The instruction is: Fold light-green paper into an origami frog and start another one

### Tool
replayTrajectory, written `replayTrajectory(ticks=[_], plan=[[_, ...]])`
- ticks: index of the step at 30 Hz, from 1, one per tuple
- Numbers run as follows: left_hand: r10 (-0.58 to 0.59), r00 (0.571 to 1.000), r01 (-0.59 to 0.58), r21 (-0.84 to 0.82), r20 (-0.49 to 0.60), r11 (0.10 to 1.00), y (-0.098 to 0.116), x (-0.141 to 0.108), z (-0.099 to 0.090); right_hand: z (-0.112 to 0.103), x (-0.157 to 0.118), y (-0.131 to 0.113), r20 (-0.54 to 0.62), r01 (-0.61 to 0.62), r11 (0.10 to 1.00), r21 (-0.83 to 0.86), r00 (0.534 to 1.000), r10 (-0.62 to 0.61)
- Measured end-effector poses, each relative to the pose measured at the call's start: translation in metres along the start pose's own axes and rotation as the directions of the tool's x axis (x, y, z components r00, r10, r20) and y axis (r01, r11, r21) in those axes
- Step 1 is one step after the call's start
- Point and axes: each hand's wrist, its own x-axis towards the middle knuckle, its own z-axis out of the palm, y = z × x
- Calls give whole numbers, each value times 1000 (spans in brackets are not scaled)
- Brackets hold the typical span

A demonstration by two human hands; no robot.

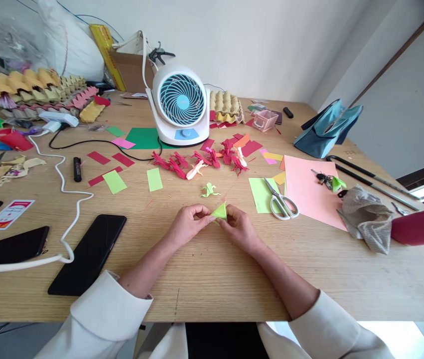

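Observation:
A small piece of folded light-green paper [219,211] is pinched between my two hands, just above the wooden table. My left hand [189,224] grips its left corner with thumb and fingers. On the other side, my right hand [242,229] has its thumb and fingertips closed on the right edge. Right behind the hands lies a light-green origami figure [209,190]. Farther back are several red origami figures [213,157] in a cluster, with a pale pink one [196,169] among them.
White-handled scissors [282,202] lie partly on green paper [258,194], beside a large pink sheet [309,189]. A white fan [182,99] stands at the back. Left are a black phone [88,254], a white cable [62,199] and a marker [77,169]; right, a dark red cup [423,226].

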Motion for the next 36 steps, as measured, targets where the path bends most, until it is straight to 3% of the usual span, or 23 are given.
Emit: replayTrajectory(ticks=[5,12,15,18,23,26,32,36], plan=[[-16,998,17,12,-54,1000,1,-1,3,0,0,-1,7,-41,998,40,999,41],[-20,986,20,-3,-166,1000,3,-3,10,1,2,1,23,-116,955,274,993,114],[-56,992,45,-90,-116,995,3,-3,9,0,3,2,15,-116,948,295,993,116],[-133,991,131,-189,1,973,5,-2,4,-2,3,2,26,-71,965,253,997,67],[-183,979,198,-188,92,962,7,-1,-4,-6,2,3,74,18,991,134,997,-28],[-181,982,188,-204,52,961,7,0,-2,-4,1,3,78,-6,990,143,997,-6],[-231,959,145,-422,-161,895,15,-4,12,-1,4,-3,59,-167,887,430,986,157],[-281,944,159,-508,-173,846,20,-8,18,-1,6,-6,83,-243,835,493,969,233]])
